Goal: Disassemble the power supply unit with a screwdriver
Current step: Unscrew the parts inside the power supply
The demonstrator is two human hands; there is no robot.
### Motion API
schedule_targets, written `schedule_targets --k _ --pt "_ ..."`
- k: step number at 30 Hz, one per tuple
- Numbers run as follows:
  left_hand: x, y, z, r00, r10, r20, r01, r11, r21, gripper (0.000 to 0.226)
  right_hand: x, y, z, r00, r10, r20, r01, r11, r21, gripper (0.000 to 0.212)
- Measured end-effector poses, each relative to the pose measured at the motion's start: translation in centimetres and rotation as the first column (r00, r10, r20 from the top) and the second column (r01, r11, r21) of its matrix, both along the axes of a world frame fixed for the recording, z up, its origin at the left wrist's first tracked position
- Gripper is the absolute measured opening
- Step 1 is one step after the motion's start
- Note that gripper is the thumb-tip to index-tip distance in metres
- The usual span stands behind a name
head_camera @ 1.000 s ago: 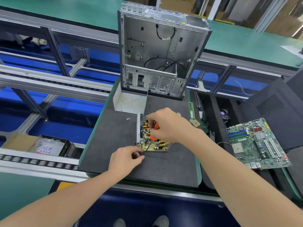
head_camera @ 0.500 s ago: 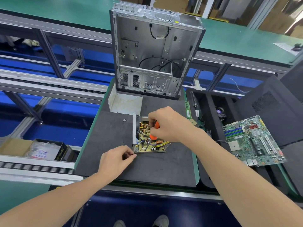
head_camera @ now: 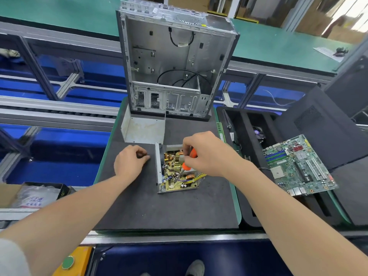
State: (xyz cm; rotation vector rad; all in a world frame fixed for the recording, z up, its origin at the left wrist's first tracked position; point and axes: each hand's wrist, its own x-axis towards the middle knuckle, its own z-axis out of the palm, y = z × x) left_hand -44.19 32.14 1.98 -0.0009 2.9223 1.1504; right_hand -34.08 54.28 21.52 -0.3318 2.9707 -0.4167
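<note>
Moved up from the power supply unit's [head_camera: 175, 182] near corner, the left hand [head_camera: 130, 163] sits at its 9 o'clock, fingers curled; contents cannot be told. At desk [head_camera: 159, 212] centre, the right hand [head_camera: 209, 154] grips the screwdriver [head_camera: 188, 162] over the unit.

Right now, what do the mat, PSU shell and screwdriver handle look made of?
The mat: likely foam or rubber, matte dark grey, faintly textured. The PSU shell: bare sheet metal, dull silver, folded edges. The screwdriver handle: probably plastic, glossy orange.

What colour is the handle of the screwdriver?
Orange. The head view shows the screwdriver handle poking out of the right hand above the power supply unit.
</note>
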Motion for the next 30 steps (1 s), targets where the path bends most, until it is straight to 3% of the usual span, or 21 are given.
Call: schedule_targets --k 15,21,25,28,30 --pt "-0.4 -1.0 -0.1 0.999 -0.019 0.035 0.015 0.995 0.096 0.016 0.6 0.2 0.0 0.997 -0.072 -0.001 0.071 0.997 -0.017 0.005" --pt "0.8 -1.6 1.1 0.999 0.008 -0.031 -0.003 0.988 0.155 0.022 1.1 1.2 0.5 0.997 -0.082 -0.012 0.081 0.997 -0.009 0.003" --pt "3.5 0.6 3.7 0.969 -0.155 -0.195 0.190 0.965 0.179 0.019 1.4 2.0 1.2 0.998 -0.059 -0.018 0.059 0.998 0.031 0.011" --pt "5.9 3.1 5.8 0.865 -0.348 -0.363 0.418 0.898 0.137 0.019 1.7 2.5 1.4 0.999 -0.038 -0.006 0.038 0.997 0.064 0.014" --pt "7.1 4.8 6.4 0.784 -0.484 -0.388 0.545 0.836 0.059 0.018 2.0 2.9 1.3 1.000 -0.027 -0.003 0.027 0.995 0.094 0.015"
